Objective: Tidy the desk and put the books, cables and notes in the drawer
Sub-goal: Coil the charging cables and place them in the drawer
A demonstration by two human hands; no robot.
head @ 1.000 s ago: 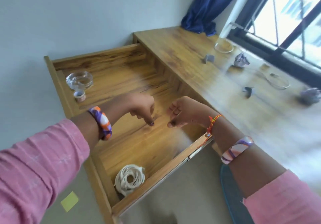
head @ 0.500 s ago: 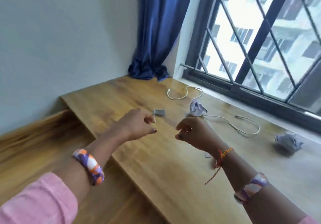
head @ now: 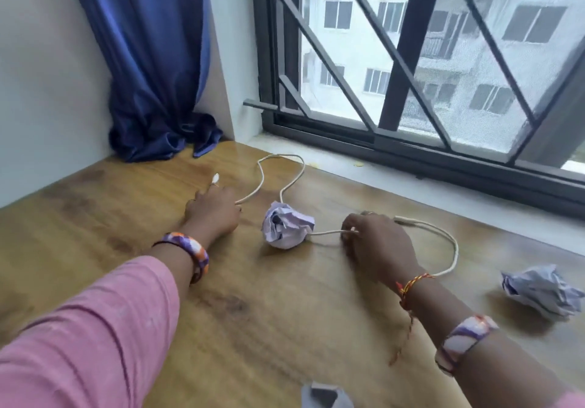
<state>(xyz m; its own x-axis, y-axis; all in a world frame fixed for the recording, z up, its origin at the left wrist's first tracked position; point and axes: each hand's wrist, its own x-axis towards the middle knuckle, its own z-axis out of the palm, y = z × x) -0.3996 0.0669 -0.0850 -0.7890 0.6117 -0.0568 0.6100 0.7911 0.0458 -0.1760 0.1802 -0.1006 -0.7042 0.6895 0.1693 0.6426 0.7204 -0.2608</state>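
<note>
A long white cable (head: 286, 173) snakes across the wooden desk (head: 253, 312) near the window. My left hand (head: 213, 210) lies over the cable's left end, fingers curled on it, with the white plug tip showing past the knuckles. My right hand (head: 376, 240) pinches the cable farther right, where it loops round behind the wrist. Between my hands sits a crumpled paper ball (head: 286, 229), with the cable passing under or behind it. A second crumpled paper ball (head: 541, 290) lies at the right. The drawer is out of view.
A blue curtain (head: 148, 66) hangs into the desk's back left corner. The barred window (head: 411, 59) and its sill run along the back. A small grey-white object (head: 326, 396) shows at the bottom edge, cut off.
The view swung from the open drawer up to the desk. Both hands left the drawer, reached forward and came down on the white cable, one at each side of the paper ball.
</note>
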